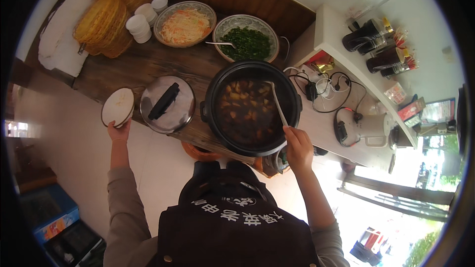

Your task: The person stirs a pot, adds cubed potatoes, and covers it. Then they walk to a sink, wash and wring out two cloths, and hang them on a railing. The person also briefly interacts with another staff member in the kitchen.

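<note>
My left hand point(119, 129) grips the near edge of a white bowl point(118, 107) with a dark rim, left of the counter's lid; a small patch of food lies in it. My right hand point(298, 146) is closed around the handle of a metal ladle point(279, 105), whose far end reaches into the dark stew with chunks point(246, 107) inside a large black pot point(254, 152). Between bowl and pot, a round lid point(181, 109) with a black handle lies on the wooden counter point(178, 61). The ladle's head is not clearly visible.
Behind the pot stand a bowl of chopped greens point(246, 42) with a white spoon and a bowl of shredded vegetables point(185, 26). Stacked white cups point(139, 29) and wicker baskets point(102, 24) are at back left. Cables point(341, 96), an electric kettle point(373, 126) and a white shelf point(356, 63) stand right.
</note>
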### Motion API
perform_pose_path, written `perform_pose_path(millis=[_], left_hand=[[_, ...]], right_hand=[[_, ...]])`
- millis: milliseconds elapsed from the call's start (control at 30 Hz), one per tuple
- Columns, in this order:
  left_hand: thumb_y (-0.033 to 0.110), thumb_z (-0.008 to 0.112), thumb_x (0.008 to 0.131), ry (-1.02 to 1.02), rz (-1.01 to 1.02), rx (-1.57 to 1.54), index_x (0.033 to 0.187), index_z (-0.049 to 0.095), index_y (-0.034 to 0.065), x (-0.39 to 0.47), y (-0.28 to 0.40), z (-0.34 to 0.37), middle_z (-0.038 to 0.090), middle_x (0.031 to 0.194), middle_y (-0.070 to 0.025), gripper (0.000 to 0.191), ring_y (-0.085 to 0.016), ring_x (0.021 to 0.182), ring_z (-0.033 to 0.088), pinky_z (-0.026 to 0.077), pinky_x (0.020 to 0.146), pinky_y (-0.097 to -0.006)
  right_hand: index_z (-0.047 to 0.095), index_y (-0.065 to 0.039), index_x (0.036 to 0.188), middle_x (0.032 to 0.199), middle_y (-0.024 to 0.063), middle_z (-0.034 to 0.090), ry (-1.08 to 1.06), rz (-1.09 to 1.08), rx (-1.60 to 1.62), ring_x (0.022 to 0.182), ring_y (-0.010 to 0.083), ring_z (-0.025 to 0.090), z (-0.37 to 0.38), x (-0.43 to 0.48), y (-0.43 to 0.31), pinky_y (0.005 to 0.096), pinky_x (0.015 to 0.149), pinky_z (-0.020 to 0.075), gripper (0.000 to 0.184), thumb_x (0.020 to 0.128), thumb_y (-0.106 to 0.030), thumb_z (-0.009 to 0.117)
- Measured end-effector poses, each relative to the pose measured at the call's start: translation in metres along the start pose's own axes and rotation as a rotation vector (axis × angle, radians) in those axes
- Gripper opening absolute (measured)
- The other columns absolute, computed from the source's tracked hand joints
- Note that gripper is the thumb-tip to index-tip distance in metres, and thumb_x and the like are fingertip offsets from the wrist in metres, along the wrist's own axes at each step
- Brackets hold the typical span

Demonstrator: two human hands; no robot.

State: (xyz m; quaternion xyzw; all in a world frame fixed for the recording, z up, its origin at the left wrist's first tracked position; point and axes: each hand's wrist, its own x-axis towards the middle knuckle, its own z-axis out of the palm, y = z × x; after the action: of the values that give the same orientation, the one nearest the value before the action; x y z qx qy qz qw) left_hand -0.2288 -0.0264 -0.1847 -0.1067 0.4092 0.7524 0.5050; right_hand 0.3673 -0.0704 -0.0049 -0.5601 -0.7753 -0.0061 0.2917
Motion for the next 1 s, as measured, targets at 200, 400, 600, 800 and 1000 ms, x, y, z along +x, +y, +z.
perform_pose_path(millis=[200, 400, 600, 800, 1000], left_hand=[[0.007, 0.036, 0.087, 0.083, 0.009, -0.105, 0.137, 0.022, 0.0014, 0.05, 0.001, -0.017, 0.028, 0.138, -0.0229, 0.053, -0.041, 0.128, 0.031, 0.036, 0.103, -0.0607], [0.003, 0.031, 0.088, 0.134, -0.011, -0.102, 0.137, 0.019, -0.0005, 0.089, 0.004, -0.018, 0.027, 0.137, -0.0229, 0.051, -0.041, 0.127, 0.033, 0.041, 0.1, -0.0596], [0.004, 0.037, 0.088, 0.088, -0.031, 0.022, 0.139, 0.019, 0.0009, 0.11, -0.004, -0.013, 0.029, 0.137, -0.0216, 0.054, -0.04, 0.127, 0.034, 0.04, 0.101, -0.059], [0.014, 0.047, 0.087, 0.032, -0.08, 0.098, 0.136, 0.033, 0.0048, 0.102, -0.008, -0.018, 0.041, 0.13, -0.0198, 0.052, -0.035, 0.122, 0.04, 0.044, 0.094, -0.0524], [0.027, 0.063, 0.082, -0.266, 0.755, 1.668, 0.126, 0.047, 0.001, 0.03, -0.063, 0.002, 0.053, 0.118, -0.0185, 0.054, -0.033, 0.111, 0.049, 0.043, 0.09, -0.0443]], right_hand=[[0.063, -0.008, 0.104, 0.096, 0.0092, 0.064, -0.033, 0.176, -0.04, 0.087, 0.029, 0.06, 0.008, 0.003, -0.017, 0.0375, 0.072, 0.0489, 0.026, 0.079, 0.0, 0.059], [0.064, -0.007, 0.102, 0.094, 0.0093, 0.064, -0.055, 0.011, 0.068, 0.084, 0.0272, 0.062, 0.022, 0.003, -0.052, 0.0342, 0.067, 0.0512, 0.035, 0.069, 0.004, 0.061], [0.063, -0.007, 0.104, 0.093, 0.0092, 0.063, -0.074, 0.095, -0.029, 0.083, 0.027, 0.062, 0.03, 0.01, -0.073, 0.0348, 0.067, 0.0516, 0.038, 0.068, 0.004, 0.061], [0.065, -0.008, 0.103, 0.093, 0.0083, 0.064, -0.125, 0.044, 0.027, 0.083, 0.0266, 0.062, 0.034, 0.008, -0.089, 0.0339, 0.067, 0.0519, 0.035, 0.07, 0.003, 0.061], [0.066, -0.008, 0.099, 0.091, 0.0079, 0.065, 0.164, 0.144, 0.055, 0.082, 0.0251, 0.063, 0.032, -0.002, -0.075, 0.0341, 0.066, 0.052, 0.031, 0.071, 0.004, 0.062]])
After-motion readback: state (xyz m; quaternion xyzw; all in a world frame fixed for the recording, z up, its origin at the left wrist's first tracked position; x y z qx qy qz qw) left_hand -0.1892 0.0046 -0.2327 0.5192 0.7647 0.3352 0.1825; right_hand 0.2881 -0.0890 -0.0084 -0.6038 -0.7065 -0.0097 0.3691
